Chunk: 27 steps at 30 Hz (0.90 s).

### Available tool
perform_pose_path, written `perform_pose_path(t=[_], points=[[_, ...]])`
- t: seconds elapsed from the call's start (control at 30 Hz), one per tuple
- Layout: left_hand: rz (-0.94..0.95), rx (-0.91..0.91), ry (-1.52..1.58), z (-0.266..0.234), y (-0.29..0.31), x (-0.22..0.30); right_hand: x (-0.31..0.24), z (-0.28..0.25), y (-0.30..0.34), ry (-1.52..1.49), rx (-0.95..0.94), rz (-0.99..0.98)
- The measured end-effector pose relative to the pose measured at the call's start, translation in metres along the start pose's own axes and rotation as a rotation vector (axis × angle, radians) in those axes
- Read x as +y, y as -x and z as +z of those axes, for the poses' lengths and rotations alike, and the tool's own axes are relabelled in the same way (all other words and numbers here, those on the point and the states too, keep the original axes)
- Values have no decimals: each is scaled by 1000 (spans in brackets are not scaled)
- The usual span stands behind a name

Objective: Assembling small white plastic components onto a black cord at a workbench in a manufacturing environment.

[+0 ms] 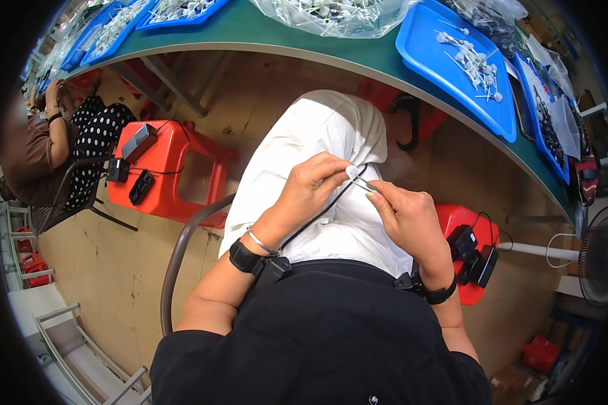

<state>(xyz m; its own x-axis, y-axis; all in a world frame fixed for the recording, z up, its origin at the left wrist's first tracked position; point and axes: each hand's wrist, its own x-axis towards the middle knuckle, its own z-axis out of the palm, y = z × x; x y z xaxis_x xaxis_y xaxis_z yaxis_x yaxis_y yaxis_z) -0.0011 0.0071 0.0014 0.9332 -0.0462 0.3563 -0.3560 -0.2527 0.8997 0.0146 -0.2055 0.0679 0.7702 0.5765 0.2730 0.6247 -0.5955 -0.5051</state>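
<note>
Above my lap, my left hand (pixel 312 183) pinches a small white plastic piece (pixel 351 172) between thumb and fingertips. It looks like the white-headed pieces with thin stems (pixel 476 64) in the blue tray (pixel 446 101) on the table. Close by on the right, my right hand (pixel 409 216) grips a thin, dark, rod-like tool (pixel 370 187). The tool's tip reaches the white piece; its exact kind is too small to make out. Both hands are closed and almost meet over my white trousers (pixel 317 135).
The green table (pixel 250 34) curves across the front, bearing a clear bag (pixel 331 27) of white pieces and more blue trays (pixel 175 20). Red stools (pixel 142 196) with small black devices stand at both sides. A co-worker (pixel 37 148) sits at the left; a fan (pixel 596 256) stands at the right.
</note>
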Motion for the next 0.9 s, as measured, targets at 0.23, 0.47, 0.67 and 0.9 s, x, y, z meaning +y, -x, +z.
perform_pose_path(t=[0.23, 0.47, 0.67, 0.9], points=[[-86, 6, 90, 0, 0, -1, -4, -3, -2, -128, -55, 95], [-123, -37, 228, 0, 2, -4, 2, 0, 0, -259, -66, 184], [-91, -64, 200, -1, 0, -1, 8, 3, 2, -347, -100, 232], [-1, -101, 73, -2, 0, -2, 15, -4, -2, -623, -319, 446]])
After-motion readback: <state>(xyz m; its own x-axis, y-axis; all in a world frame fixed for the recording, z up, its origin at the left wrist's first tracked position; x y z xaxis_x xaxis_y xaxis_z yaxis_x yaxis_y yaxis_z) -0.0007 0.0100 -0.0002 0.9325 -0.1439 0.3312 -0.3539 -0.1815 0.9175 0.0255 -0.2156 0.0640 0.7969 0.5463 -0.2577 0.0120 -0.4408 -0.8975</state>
